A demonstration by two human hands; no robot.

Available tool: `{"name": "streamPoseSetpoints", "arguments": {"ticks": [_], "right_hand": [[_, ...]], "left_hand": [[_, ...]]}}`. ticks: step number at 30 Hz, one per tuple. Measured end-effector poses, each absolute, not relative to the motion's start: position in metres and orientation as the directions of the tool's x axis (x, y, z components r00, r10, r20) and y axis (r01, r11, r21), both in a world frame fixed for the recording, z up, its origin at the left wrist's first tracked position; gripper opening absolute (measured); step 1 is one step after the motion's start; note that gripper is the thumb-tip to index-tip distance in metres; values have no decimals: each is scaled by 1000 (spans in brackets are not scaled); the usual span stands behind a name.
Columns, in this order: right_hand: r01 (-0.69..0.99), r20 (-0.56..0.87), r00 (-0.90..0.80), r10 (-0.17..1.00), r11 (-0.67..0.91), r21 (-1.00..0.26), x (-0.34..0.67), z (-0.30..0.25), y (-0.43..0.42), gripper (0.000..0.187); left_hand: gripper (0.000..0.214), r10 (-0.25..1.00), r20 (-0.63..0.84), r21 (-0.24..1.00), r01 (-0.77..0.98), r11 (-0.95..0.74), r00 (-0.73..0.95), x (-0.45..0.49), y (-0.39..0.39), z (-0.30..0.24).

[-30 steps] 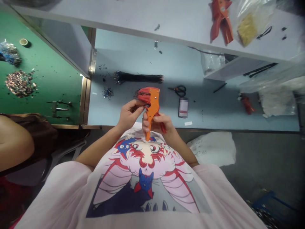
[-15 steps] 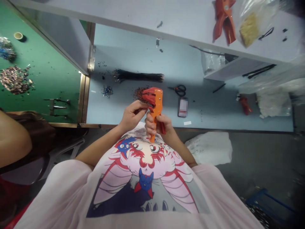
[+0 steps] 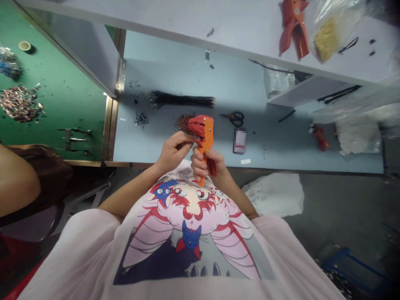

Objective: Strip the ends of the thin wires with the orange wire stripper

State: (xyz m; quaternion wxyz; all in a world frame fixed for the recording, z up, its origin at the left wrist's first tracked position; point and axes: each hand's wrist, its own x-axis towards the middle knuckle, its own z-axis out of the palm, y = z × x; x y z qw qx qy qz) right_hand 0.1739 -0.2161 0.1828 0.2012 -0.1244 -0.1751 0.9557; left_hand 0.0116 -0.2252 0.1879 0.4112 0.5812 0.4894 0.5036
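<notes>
My right hand (image 3: 206, 163) is wrapped round the handles of an orange wire stripper (image 3: 203, 132), held upright just in front of my chest at the near edge of the light blue table (image 3: 175, 79). My left hand (image 3: 172, 151) is pinched at the stripper's red jaws, its fingertips closed on a thin dark wire that I can barely make out. A small heap of reddish wire scraps (image 3: 182, 122) lies on the table right behind the jaws. Farther back lies a bundle of black wires (image 3: 181, 100).
Black scissors (image 3: 235, 117) and a phone (image 3: 240, 141) lie right of the stripper. A second orange stripper (image 3: 293, 25) and a plastic bag (image 3: 328, 33) sit on the upper shelf. Another person's arm (image 3: 15, 179) is at the left by a green table (image 3: 46, 104) with metal parts.
The stripper's jaws have closed and the tool has sunk slightly toward my chest. My left hand stays pinched at the jaws. The view shifted a little.
</notes>
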Motion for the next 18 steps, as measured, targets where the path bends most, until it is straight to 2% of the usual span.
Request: {"name": "streamPoseSetpoints", "arguments": {"ticks": [10,14,18], "right_hand": [[-372,-224,-842,490,-830,-417,167,191,-218,42],[-411,-239,-820,520,-826,-387,165,185,-215,41],[-489,-348,-732,586,-807,-331,163,179,-202,33]], "left_hand": [[14,985,174,970,176,-170,-7,12,-224,187],[14,995,85,981,178,-76,-42,13,-222,186],[14,989,12,976,215,20,-146,11,-214,172]]}}
